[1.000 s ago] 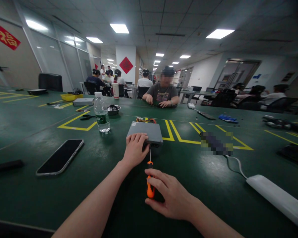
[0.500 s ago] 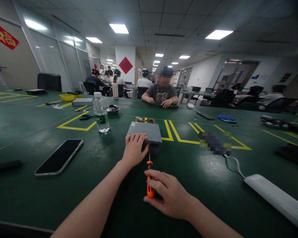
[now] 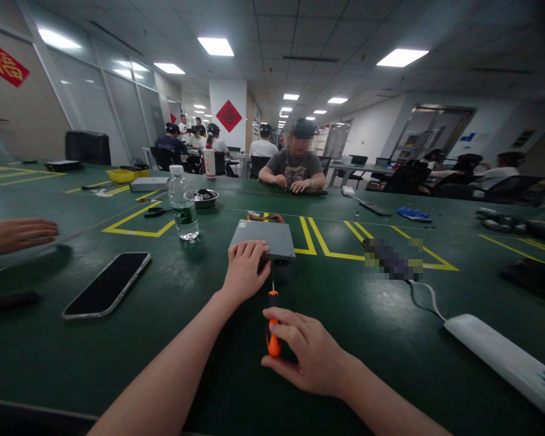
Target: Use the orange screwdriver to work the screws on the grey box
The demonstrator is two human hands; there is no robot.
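Observation:
On the green table ahead lies a grey metal computer power supply (image 3: 270, 235), with coloured cables coming out of its far side. My left hand (image 3: 244, 271) is closed over its near left edge, fingers on the top and thumb down by the front face. In my right hand (image 3: 307, 352) is an orange and black screwdriver (image 3: 274, 345), its handle between the fingers and thumb. The screwdriver's shaft points away from me to the front face of the power supply, below the socket. The contact point of its tip is too small to make out.
Left of the power supply stand a water bottle (image 3: 184, 209) and a metal bowl (image 3: 206, 198). A phone (image 3: 109, 284) lies nearer. At the left edge another person's hand (image 3: 20, 235) reaches over the table. A white power strip (image 3: 499, 357) lies right; a person (image 3: 295, 166) sits opposite.
Another person's hand has come in from the left edge. The screwdriver handle has turned a little in my right hand. My left hand stays on the power supply.

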